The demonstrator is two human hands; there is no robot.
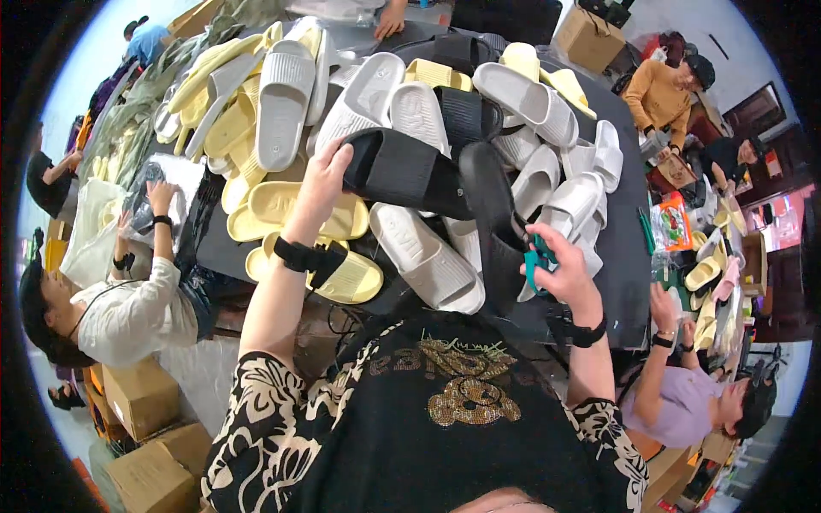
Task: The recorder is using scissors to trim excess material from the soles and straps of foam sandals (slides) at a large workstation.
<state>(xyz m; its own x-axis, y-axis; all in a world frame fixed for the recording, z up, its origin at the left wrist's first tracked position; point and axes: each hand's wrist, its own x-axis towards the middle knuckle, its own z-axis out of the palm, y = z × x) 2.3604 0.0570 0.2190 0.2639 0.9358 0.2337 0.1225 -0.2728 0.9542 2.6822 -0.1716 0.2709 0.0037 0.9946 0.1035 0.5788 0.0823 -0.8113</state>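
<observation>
My left hand (323,184) is closed on one end of a black slide sandal (406,171), which points to the right above the pile. A second black slide (492,209) stands nearly lengthwise toward me, its upper end against the first one. My right hand (564,272) is closed around small teal-handled scissors (536,263) at the lower end of this second slide. Whether its fingers also grip that slide is hard to see. Just below lies a white slide (428,256), and a yellow slide (342,274) is near my left wrist.
Grey, white, yellow and black slides pile up on the dark table (629,282). A person in a white shirt (141,308) handles clear plastic at left. Others work at right beside more slides (705,274). Cardboard boxes (141,393) stand at lower left.
</observation>
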